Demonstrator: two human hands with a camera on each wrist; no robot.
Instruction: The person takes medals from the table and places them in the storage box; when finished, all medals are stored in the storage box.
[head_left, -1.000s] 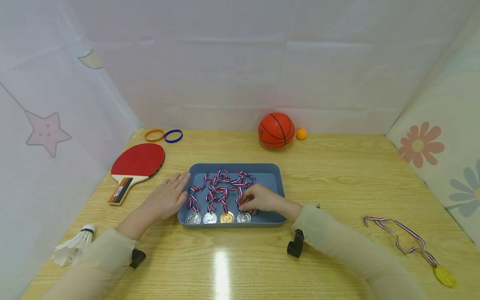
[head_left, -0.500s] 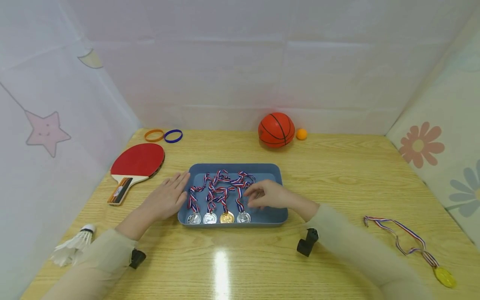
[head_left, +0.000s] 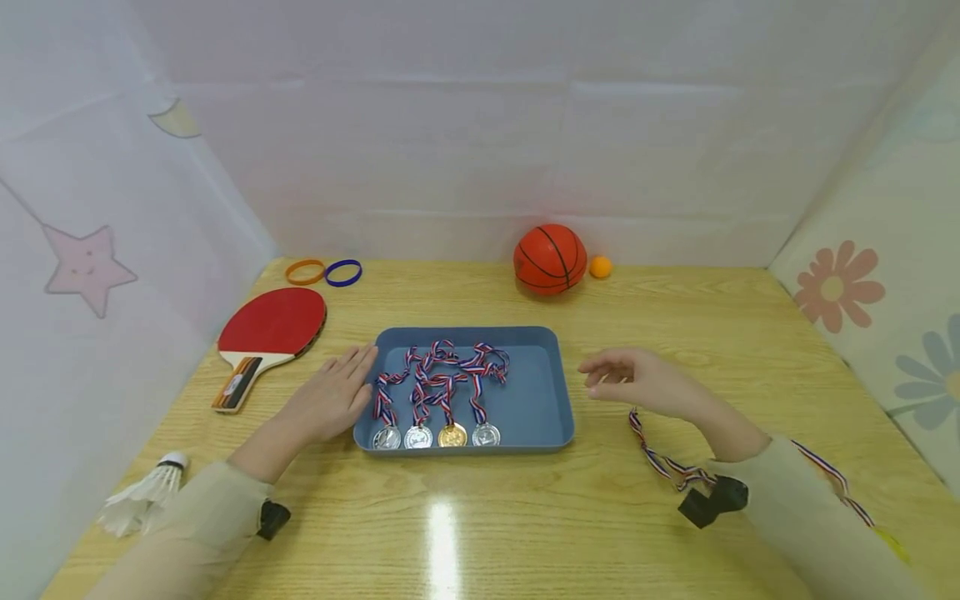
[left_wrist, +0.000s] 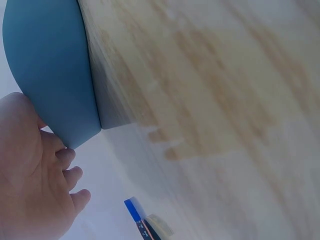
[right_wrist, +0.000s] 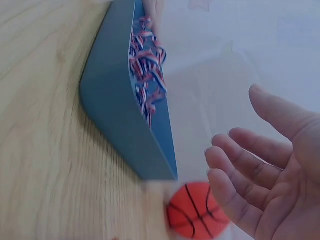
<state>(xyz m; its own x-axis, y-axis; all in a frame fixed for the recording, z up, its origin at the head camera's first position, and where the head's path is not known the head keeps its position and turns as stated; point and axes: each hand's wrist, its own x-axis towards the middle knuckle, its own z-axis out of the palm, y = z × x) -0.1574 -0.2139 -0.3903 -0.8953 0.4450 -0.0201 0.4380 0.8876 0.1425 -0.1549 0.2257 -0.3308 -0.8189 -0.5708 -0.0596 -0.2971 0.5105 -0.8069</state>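
Observation:
A blue-grey tray [head_left: 536,400] holds several medals in a row along its near side. Silver medals [head_left: 486,435] flank a gold medal [head_left: 452,436], their striped ribbons [head_left: 431,383] bunched behind them. My left hand [head_left: 330,400] rests with extended fingers at the tray's left wall. Right of the tray, my right hand [head_left: 648,383] is raised above the table with loosely bent fingers and nothing in them. Below it lies a striped ribbon [head_left: 660,462], whose far end is hidden by my wrist. A yellow medal [head_left: 892,543] is partly hidden by my right sleeve.
A red table tennis paddle [head_left: 273,323] and a shuttlecock [head_left: 146,496] lie on the left. Orange [head_left: 305,272] and blue wristbands [head_left: 343,273] sit at the back left. A small basketball [head_left: 550,259] and an orange ball [head_left: 600,267] stand near the back wall.
My right hand has let go of the rightmost silver medal's ribbon and moved right, out of the tray. More of the nearer loose ribbon shows now. The left hand stays at the tray.

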